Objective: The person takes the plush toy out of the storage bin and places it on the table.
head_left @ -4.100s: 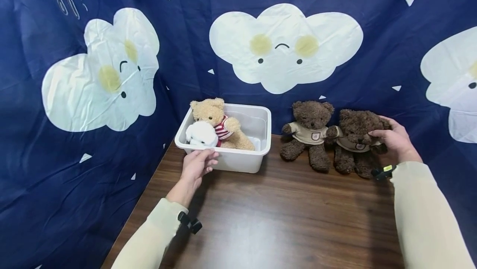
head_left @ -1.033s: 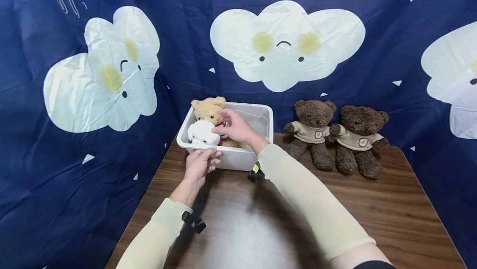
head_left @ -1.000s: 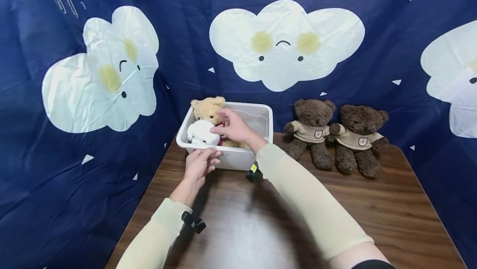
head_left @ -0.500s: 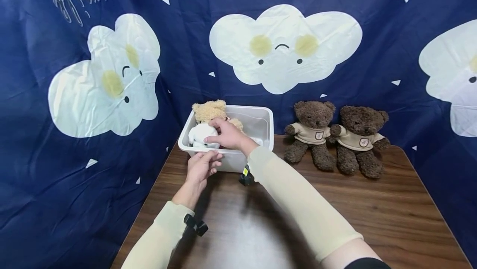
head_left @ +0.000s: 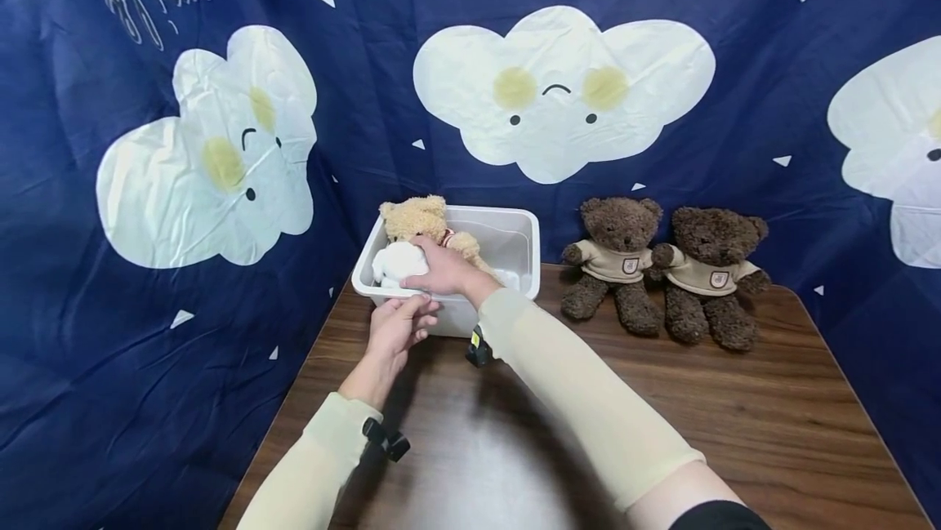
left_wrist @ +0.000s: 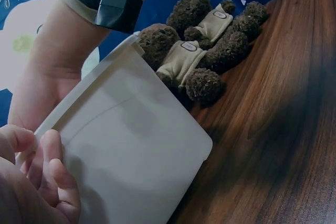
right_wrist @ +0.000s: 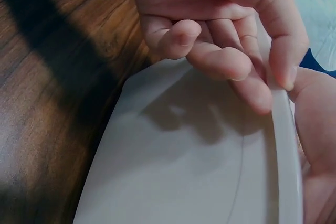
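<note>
At the left of the table stands a white plastic tub. My left hand pinches its front rim, thumb above and the other fingers under the lip; the left wrist view shows these fingers against the outer wall. Over that rim reaches my right hand, which grips a white plush toy in the tub's front left corner, thumb at its near side. Some of the right fingers are hidden behind the toy. A tan teddy bear in a red-striped shirt leans behind it, partly covered by the right hand.
Two brown teddy bears in beige sweaters sit side by side to the right of the tub. A blue cloth with white clouds hangs behind and beside the wooden table.
My right hand has left the rightmost brown bear, crossed to the tub and taken hold of the white plush toy, whose face now turns lower. My left hand stays on the rim.
</note>
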